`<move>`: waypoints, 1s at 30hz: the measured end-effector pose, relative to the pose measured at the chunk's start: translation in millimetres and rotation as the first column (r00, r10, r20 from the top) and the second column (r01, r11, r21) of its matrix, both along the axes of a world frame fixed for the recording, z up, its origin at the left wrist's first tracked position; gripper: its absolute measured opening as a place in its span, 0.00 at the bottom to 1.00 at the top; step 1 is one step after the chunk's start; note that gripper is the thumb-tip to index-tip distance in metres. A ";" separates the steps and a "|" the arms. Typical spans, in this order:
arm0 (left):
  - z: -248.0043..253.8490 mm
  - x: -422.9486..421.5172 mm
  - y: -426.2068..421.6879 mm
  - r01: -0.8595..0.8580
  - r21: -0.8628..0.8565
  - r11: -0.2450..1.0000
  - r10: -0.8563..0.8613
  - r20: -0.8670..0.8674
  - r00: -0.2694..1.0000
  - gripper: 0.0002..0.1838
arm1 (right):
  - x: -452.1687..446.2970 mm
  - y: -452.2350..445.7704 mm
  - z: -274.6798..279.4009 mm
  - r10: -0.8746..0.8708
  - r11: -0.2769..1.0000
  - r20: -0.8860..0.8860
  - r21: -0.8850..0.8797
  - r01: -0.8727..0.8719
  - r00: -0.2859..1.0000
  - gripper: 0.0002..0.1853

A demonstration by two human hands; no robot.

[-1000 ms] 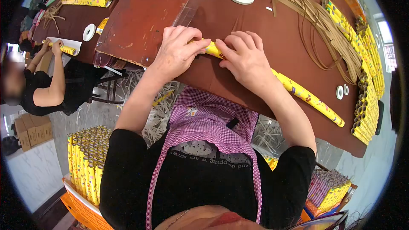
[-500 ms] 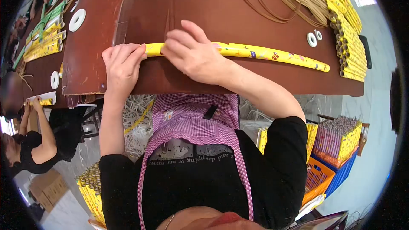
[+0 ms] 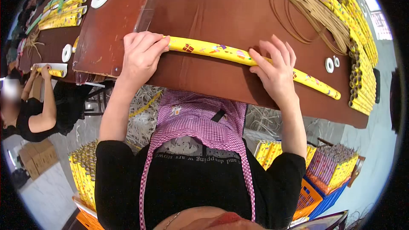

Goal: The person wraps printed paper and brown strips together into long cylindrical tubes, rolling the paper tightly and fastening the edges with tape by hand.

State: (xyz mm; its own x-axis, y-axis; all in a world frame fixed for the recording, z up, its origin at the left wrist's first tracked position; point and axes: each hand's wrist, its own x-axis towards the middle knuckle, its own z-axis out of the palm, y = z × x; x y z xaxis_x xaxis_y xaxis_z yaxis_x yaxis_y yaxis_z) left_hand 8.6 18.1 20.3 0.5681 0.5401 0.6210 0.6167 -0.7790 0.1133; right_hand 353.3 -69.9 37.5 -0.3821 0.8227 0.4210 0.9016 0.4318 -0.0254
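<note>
Left hand (image 3: pixel 144 55): fingers grasping yellow roll (image 3: pixel 213 50) at one end, likely steadying it
Right hand (image 3: pixel 275 69): fingers loosely spread, perhaps guiding

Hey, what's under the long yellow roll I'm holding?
Brown tabletop shows along both long sides of the yellow roll. The strip directly beneath it is covered, and your left hand and right hand hide parts of the roll.

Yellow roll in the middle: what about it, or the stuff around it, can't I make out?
Head view:
- Yellow roll's left end: hidden by the left hand.
- A stretch nearer its other end: covered by the right hand.
- Its smallest printed figures: too small.
- Brown strips' far ends: cut off by the top edge.
</note>
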 end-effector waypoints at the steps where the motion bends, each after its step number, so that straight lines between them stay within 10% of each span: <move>1: -0.5 -0.6 -0.3 -0.010 -0.001 1.000 0.010 -0.006 1.000 0.12 | -2.0 0.0 -4.3 0.010 1.000 -0.006 -0.001 -0.010 1.000 0.27; 7: -1.4 0.4 0.7 0.003 0.002 1.000 -0.003 0.014 1.000 0.13 | 4.9 -2.4 -16.7 0.085 0.958 0.005 0.275 -0.083 0.996 0.20; 15: -0.7 0.0 -0.1 0.007 0.003 1.000 -0.007 -0.013 1.000 0.13 | 21.4 -8.5 1.8 -0.120 0.992 -0.037 0.039 0.122 0.992 0.33; 30: 1.1 2.4 0.1 -0.014 -0.005 1.000 0.014 -0.046 0.999 0.14 | -21.7 12.1 8.7 0.079 0.996 -0.184 -0.014 -0.083 0.980 0.26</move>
State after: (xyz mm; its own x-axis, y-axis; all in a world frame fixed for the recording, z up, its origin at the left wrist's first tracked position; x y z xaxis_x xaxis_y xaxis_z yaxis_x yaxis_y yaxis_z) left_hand 10.9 18.2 21.4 0.5884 0.5518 0.5911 0.6325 -0.7695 0.0887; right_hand 331.5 -57.8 46.3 -0.3661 0.8017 0.4725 0.8427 0.5010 -0.1971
